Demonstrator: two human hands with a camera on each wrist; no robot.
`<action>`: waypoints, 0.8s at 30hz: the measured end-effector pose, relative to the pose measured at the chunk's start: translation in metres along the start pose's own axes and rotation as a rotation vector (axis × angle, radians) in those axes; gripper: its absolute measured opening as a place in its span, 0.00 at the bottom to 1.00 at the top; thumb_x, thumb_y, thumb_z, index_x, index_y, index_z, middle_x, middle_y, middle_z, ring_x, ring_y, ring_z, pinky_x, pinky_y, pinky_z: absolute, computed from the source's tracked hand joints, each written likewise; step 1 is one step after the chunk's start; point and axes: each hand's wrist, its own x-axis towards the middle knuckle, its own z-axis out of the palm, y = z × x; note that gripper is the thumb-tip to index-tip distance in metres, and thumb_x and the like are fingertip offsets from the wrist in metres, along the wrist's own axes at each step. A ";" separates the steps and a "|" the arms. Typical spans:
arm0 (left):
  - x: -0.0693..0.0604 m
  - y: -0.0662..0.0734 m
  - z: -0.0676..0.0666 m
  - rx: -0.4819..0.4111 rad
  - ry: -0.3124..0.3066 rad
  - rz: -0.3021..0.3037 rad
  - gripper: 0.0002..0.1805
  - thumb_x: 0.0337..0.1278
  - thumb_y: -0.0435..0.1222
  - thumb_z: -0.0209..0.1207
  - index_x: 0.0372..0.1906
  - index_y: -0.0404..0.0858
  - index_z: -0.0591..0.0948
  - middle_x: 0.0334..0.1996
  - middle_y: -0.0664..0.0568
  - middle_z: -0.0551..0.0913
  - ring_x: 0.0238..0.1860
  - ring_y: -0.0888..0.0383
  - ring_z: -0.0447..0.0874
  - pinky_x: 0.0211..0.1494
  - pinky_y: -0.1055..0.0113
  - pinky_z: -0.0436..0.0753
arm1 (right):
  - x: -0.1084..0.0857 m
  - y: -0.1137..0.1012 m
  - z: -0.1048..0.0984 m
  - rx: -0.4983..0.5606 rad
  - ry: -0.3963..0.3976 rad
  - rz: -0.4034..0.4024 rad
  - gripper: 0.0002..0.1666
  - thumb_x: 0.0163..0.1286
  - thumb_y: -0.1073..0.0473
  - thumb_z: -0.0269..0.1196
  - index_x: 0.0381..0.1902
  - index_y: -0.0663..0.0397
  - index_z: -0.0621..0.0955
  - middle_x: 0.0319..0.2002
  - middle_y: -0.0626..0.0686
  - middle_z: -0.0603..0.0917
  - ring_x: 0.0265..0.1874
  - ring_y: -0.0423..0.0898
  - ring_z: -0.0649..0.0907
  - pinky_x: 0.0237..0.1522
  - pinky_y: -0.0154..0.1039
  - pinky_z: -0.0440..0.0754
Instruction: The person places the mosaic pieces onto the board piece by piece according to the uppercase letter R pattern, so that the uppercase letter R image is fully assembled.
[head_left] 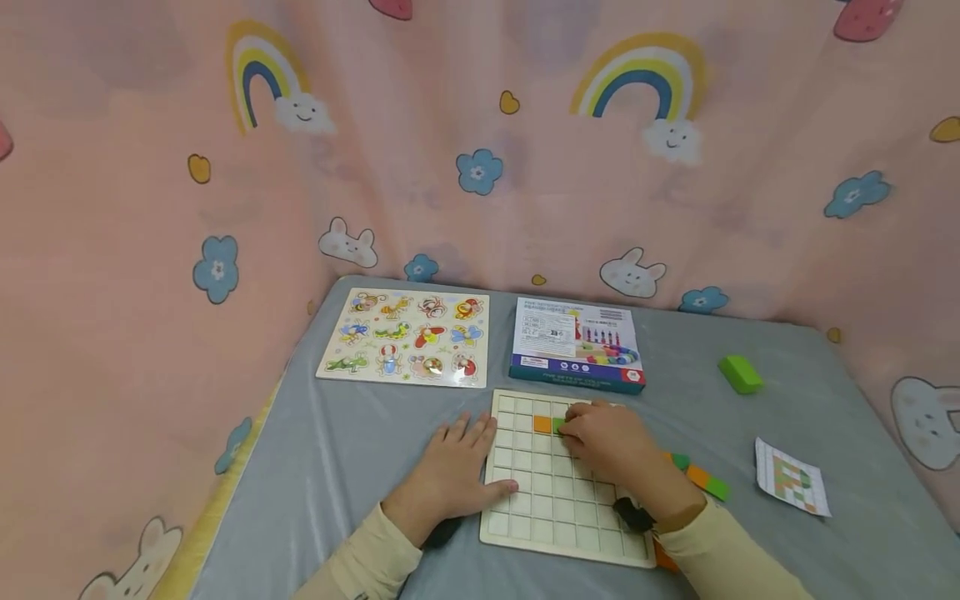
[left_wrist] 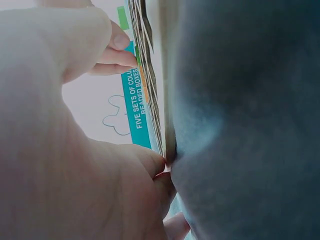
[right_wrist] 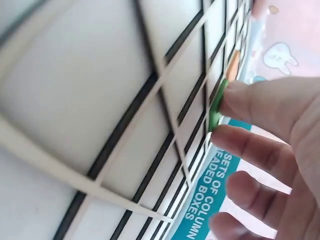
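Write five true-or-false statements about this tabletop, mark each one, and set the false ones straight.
1. The right hand pinches a green tile. True.
2. The left hand holds the green block. False: the left hand rests at the left edge of the wooden grid board; the green block is on the gray cloth.
3. An orange tile lies on the wooden grid board. True.
4. The pattern card lies under the left hand. False: the pattern card is on the gray cloth, right of the board.
5. The bug puzzle lies left of the beaded-boxes carton. True.

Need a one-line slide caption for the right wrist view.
Right hand pinches a green tile on the gridded board, next to an orange tile; teal-sided box beyond.
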 end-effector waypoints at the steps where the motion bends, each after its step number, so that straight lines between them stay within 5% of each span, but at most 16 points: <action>1: 0.000 0.000 0.000 -0.002 0.006 0.003 0.56 0.70 0.72 0.51 0.86 0.37 0.58 0.84 0.46 0.58 0.84 0.41 0.52 0.80 0.40 0.57 | 0.000 -0.001 -0.001 0.005 -0.021 0.005 0.11 0.73 0.54 0.73 0.50 0.48 0.93 0.49 0.51 0.88 0.46 0.53 0.85 0.48 0.53 0.87; 6: 0.000 -0.001 0.000 -0.019 0.007 0.007 0.56 0.70 0.72 0.51 0.86 0.36 0.58 0.84 0.45 0.58 0.83 0.40 0.52 0.80 0.39 0.58 | -0.012 -0.004 -0.005 0.081 -0.083 0.017 0.18 0.78 0.54 0.68 0.60 0.56 0.89 0.57 0.55 0.87 0.53 0.57 0.84 0.56 0.55 0.84; 12: -0.001 0.001 -0.001 -0.022 0.005 0.022 0.55 0.70 0.72 0.51 0.85 0.36 0.59 0.84 0.45 0.59 0.83 0.40 0.53 0.79 0.40 0.59 | -0.044 0.014 -0.003 0.228 -0.004 0.028 0.18 0.80 0.61 0.63 0.63 0.61 0.86 0.62 0.61 0.85 0.62 0.63 0.81 0.64 0.62 0.78; 18: -0.003 0.002 -0.004 -0.024 0.042 0.047 0.53 0.72 0.69 0.52 0.85 0.35 0.61 0.83 0.43 0.61 0.82 0.39 0.55 0.78 0.39 0.61 | -0.080 0.065 -0.018 0.191 -0.007 0.244 0.23 0.78 0.58 0.66 0.66 0.62 0.84 0.60 0.66 0.84 0.60 0.68 0.82 0.58 0.68 0.79; 24: -0.005 0.001 -0.003 -0.005 0.038 0.046 0.52 0.73 0.68 0.52 0.85 0.34 0.60 0.83 0.43 0.60 0.83 0.38 0.54 0.79 0.39 0.60 | -0.103 0.102 -0.023 0.213 -0.161 0.416 0.22 0.74 0.54 0.70 0.60 0.62 0.87 0.56 0.65 0.86 0.56 0.68 0.83 0.54 0.70 0.79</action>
